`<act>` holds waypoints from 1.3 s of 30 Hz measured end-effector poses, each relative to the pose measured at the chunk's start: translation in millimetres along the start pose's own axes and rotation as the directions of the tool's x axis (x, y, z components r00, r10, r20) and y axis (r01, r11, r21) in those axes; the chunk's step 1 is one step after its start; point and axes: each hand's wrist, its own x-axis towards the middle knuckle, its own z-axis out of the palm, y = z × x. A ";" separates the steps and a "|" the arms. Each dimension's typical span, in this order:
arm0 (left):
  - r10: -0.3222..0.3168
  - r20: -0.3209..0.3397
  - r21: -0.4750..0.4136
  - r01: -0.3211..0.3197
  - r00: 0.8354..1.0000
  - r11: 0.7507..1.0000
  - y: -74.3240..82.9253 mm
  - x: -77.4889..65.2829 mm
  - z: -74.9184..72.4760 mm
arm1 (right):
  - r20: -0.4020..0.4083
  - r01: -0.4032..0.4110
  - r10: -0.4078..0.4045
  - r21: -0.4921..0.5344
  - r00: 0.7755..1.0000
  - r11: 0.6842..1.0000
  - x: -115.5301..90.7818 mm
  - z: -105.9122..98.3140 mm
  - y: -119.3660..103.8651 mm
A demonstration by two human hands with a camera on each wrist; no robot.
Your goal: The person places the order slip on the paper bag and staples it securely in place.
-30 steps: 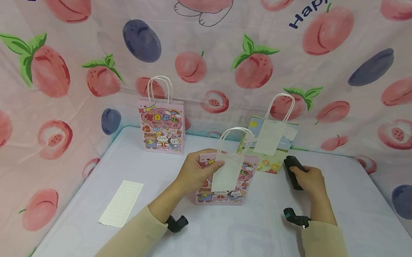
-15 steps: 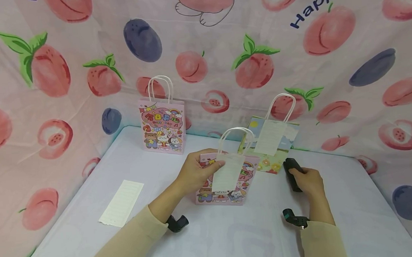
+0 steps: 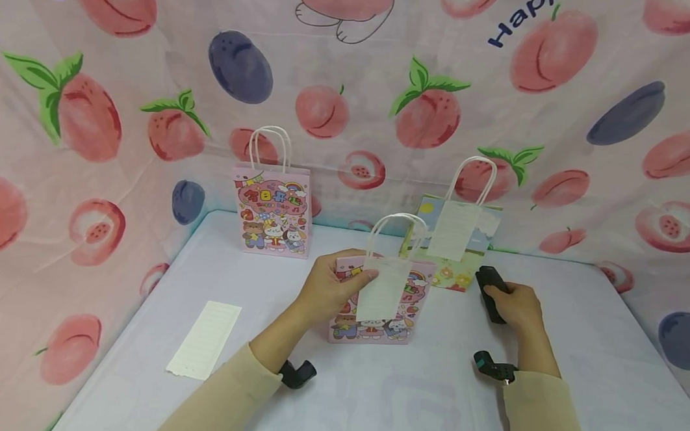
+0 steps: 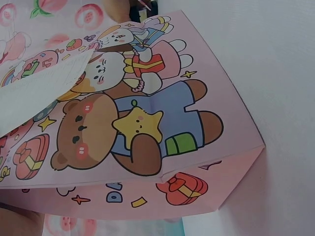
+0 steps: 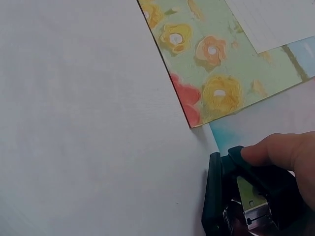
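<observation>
My left hand [image 3: 333, 284] pinches the top left edge of a pink paper gift bag [image 3: 338, 317] printed with cartoon animals, its thumb on a white paper slip [image 3: 381, 292] that hangs over the bag's front. In the left wrist view the bag's bear-printed front [image 4: 162, 118] and side fill the picture, with part of the slip across it. My right hand [image 3: 519, 301] holds a black stapler [image 3: 492, 295] on the right of the table. The right wrist view has the thumb on top of the stapler [image 5: 214, 191], its metal end facing the camera.
A second pink bag [image 3: 274, 212] stands at the back left. Behind the stapler, a green and blue flowered bag [image 3: 453, 276] carries a white slip [image 3: 454, 229] on its front. Another slip [image 3: 204, 340] lies flat at left on the white table. A peach-print cloth [image 3: 351, 111] hangs behind.
The right hand and stapler have come slightly toward me. The left hand stays on the pink bag and slip, and the other bags stand as before.
</observation>
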 end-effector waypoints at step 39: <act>-0.006 -0.028 0.116 0.009 1.000 0.993 5.8 2.7 -10.4 | -0.267 0.345 -0.299 0.145 0.916 0.927 -67.4 -46.3 -78.9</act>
